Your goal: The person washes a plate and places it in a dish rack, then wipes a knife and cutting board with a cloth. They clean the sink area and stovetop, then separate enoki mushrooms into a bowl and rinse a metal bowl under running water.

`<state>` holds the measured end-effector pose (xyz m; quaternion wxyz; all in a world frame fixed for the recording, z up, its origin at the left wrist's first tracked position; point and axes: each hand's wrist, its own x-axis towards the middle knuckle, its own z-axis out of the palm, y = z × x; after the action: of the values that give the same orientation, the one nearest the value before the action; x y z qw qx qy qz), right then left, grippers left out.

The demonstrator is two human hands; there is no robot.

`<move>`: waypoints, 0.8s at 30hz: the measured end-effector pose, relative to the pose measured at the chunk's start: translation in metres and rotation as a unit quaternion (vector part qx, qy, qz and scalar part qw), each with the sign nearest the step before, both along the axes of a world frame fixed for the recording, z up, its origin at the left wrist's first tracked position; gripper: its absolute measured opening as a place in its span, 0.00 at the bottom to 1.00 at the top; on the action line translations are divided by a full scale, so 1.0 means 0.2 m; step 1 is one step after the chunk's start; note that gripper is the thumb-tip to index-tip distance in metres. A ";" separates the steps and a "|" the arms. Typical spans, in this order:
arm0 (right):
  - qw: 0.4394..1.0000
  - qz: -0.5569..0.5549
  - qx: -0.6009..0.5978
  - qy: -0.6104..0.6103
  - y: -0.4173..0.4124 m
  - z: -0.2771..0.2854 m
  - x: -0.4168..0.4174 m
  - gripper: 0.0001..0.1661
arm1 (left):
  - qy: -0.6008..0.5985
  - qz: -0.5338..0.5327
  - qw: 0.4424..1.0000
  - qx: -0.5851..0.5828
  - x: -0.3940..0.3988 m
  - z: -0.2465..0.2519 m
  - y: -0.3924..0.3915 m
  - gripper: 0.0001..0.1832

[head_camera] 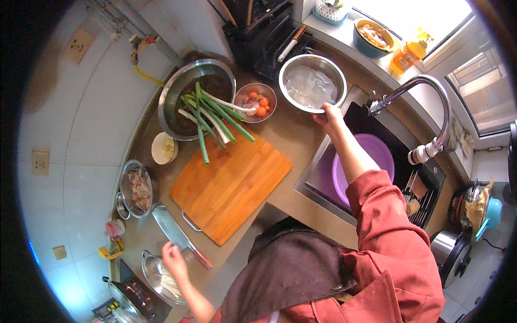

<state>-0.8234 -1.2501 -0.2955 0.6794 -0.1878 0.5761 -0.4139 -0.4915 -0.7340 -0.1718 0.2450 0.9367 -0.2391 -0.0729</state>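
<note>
My right hand (328,117) grips the near rim of a round stainless steel bowl (313,83) with a clear plastic bag or film inside. Nothing shows in my left hand (173,258), which is over the edge of a metal colander (152,278) holding pale strands, close to a cleaver (173,228) with a wooden handle. Whether its fingers are fully closed is unclear. Between the hands lies a wooden cutting board (234,181). Green onions (214,117) stretch from a large steel basin (165,101) onto the board.
A small bowl (241,91) holds round orange pieces and meat. At the left stand a white bowl (161,155) and a steel bowl of raw meat (139,189). A purple basin (373,149) sits in the sink under a curved faucet (444,101). A knife (291,43) rests by the black rack.
</note>
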 end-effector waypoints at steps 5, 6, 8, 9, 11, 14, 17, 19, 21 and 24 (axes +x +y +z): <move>0.999 0.010 -0.046 -0.017 0.11 0.13 -0.08 0.08 | 0.234 -0.118 0.963 -0.055 -0.38 -0.09 -0.62 0.17; 0.998 0.031 -0.059 -0.011 0.13 0.17 -0.12 0.07 | 0.273 -0.145 0.948 -0.073 -0.44 -0.10 -0.73 0.19; 0.996 0.047 -0.076 0.010 0.23 0.31 -0.19 0.06 | 0.363 -0.199 0.903 -0.118 -0.55 -0.15 -0.94 0.26; 0.996 0.035 -0.083 0.007 0.28 0.34 -0.23 0.06 | 0.416 -0.225 0.869 -0.145 -0.60 -0.17 -1.05 0.31; 0.996 0.052 -0.078 0.012 0.41 0.43 -0.31 0.08 | 0.516 -0.257 0.794 -0.193 -0.73 -0.13 -1.28 0.37; 0.992 0.098 -0.051 0.056 0.59 0.54 -0.48 0.11 | 0.680 -0.196 0.686 -0.170 -0.93 -0.01 -1.54 0.31; 0.987 0.135 -0.026 0.088 0.78 0.61 -0.62 0.13 | 0.810 -0.213 0.540 -0.080 -1.07 -0.08 -1.63 0.19; 0.983 0.149 -0.015 0.105 0.88 0.62 -0.72 0.16 | 0.784 -0.222 0.579 -0.025 -1.20 -0.14 -1.58 0.15; 0.975 0.162 0.027 0.150 0.95 0.62 -0.80 0.18 | 0.793 -0.188 0.578 -0.031 -1.28 -0.27 -1.48 0.09; 0.740 0.036 -0.314 0.594 1.06 0.60 -0.81 0.26 | 0.788 -0.157 0.594 -0.018 -1.37 -0.33 -1.38 0.07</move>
<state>-0.9859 -1.0381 -0.1761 0.1168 -0.6187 0.6930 -0.3513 -0.7664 -1.0103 -0.2374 0.3396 0.4574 -0.0971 -0.8161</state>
